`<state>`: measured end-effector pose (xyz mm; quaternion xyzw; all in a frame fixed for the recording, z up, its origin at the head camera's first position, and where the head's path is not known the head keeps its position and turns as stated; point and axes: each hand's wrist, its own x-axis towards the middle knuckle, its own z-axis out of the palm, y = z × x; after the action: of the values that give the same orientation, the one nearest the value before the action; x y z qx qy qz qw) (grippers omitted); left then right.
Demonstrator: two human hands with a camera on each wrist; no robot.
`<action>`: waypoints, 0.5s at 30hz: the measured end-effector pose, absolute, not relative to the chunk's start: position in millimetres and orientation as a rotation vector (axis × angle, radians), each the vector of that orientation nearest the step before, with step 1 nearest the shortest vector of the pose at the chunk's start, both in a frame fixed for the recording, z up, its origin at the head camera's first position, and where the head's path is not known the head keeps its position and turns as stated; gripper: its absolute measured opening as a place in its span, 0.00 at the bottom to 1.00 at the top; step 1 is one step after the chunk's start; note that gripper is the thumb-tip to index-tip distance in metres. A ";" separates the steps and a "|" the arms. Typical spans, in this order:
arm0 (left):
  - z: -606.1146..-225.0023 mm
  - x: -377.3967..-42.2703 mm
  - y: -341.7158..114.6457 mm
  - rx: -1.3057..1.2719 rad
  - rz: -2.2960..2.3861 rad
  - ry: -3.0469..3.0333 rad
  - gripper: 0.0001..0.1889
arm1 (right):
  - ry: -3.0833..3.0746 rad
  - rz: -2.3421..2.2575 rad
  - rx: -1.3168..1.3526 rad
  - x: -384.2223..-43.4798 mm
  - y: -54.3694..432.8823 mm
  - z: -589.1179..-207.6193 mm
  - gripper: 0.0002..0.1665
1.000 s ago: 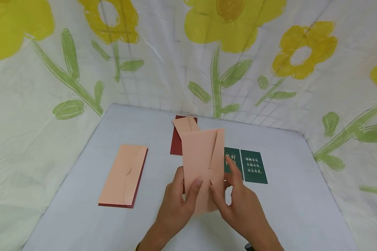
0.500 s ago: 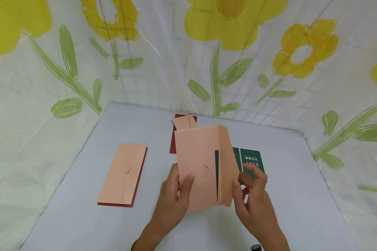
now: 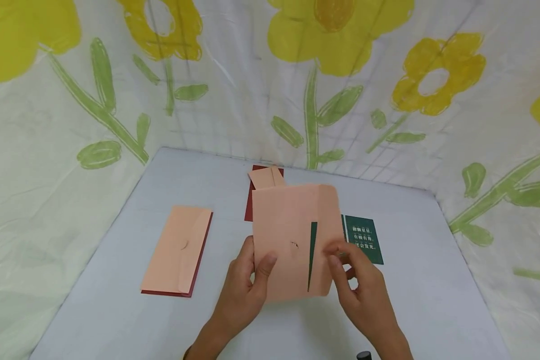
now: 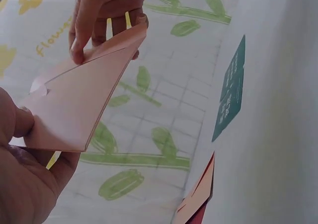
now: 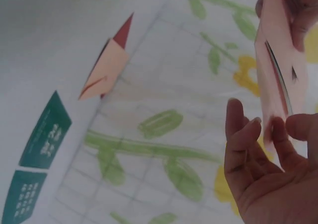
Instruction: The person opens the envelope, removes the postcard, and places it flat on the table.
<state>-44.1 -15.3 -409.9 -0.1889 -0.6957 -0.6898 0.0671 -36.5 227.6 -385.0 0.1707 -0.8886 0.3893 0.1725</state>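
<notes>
In the head view a peach paper envelope [image 3: 281, 215] is held up over the table, its flap [image 3: 328, 207] folded out to the right. My left hand [image 3: 240, 285] grips its left side, thumb on the front and fingers behind. My right hand [image 3: 364, 287] pinches the flap near its outer edge, one finger lying on the flap's inner face. Through the opening beside the fold a narrow strip of a green card [image 3: 313, 250] shows. A small slit marks the middle of the envelope's front. The right wrist view shows the envelope's opening [image 5: 279, 77] nearly edge-on.
Left on the white table [image 3: 225, 200] lies a peach envelope [image 3: 180, 245] over a dark red one. Another peach envelope [image 3: 265, 178] lies on a red one [image 3: 249, 207] at the back. Green cards with white writing [image 3: 364, 235] lie right, partly hidden. A flowered curtain [image 3: 238, 100] hangs behind.
The flap was tucked in at first; my right hand has opened it out to the right. The green strip came into sight. My left hand keeps its grip.
</notes>
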 end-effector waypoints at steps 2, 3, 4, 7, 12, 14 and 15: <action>-410.6 -44.6 -16.4 -0.608 -2.056 -2.104 0.10 | -2.497 1.185 0.491 -37.3 226.3 -384.9 0.15; -411.0 -44.8 -16.8 -0.627 -2.048 -2.107 0.10 | -2.479 1.227 0.503 -37.6 225.4 -385.2 0.15; -411.1 -44.9 -17.1 -0.647 -2.041 -2.111 0.10 | -2.467 1.273 0.503 -37.8 224.3 -385.2 0.15; -411.5 -45.3 -17.4 -0.697 -2.036 -2.119 0.09 | -2.448 1.356 0.488 -38.3 221.2 -385.4 0.14; -412.6 -45.7 -18.2 -0.734 -2.023 -2.147 0.08 | -2.452 1.343 0.449 -38.5 218.0 -384.9 0.12; -413.4 -46.0 -18.4 -0.741 -2.011 -2.161 0.09 | -2.453 1.331 0.445 -37.9 218.0 -384.7 0.12; -413.9 -46.3 -18.3 -0.739 -2.002 -2.169 0.09 | -2.452 1.337 0.445 -37.7 218.2 -384.6 0.12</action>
<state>-46.3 -18.3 -413.9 -0.2426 -0.7119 -0.6571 0.0495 -37.7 218.2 -384.6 0.1555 -0.8564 0.4670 0.1562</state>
